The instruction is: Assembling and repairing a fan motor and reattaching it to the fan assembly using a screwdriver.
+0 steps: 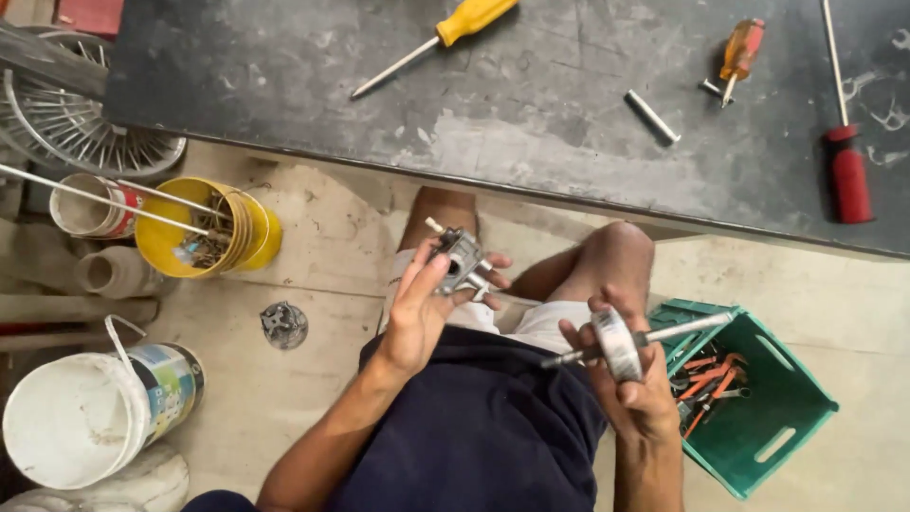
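Metal part: a small grey metal part (461,258) with a short stub at its top, held up over the person's lap, just in front of the desk edge.
Left hand: the left hand (422,303) is raised, palm turned toward the camera, fingers (493,275) wrapped round the metal part and clamped on it.
Right hand: the right hand (630,379) sits lower and further right, over the right thigh, fingers closed on a rotor.
Rotor: a round grey metal disc on a thin steel shaft (621,343); the shaft sticks out both sides of the hand, one end pointing toward the lap, the other toward the green crate.
Gap between hands: the two pieces are near each other but apart, not touching.
Desk: a dark, scratched desk (531,104) fills the top of the view.
On the desk: a yellow-handled screwdriver (441,40), an orange-handled screwdriver (739,52), a red-handled screwdriver (846,171) and a short metal rod (651,117), all lying well apart.
Right of the person: a green plastic crate (768,417) on the floor, holding orange-handled tools.
Left of the person: a yellow tin (209,228) with small metal bits and long rods, a white bucket (90,417), and a small dark metal piece (282,324) on the concrete floor.
Top left: a wire fan guard (81,123).
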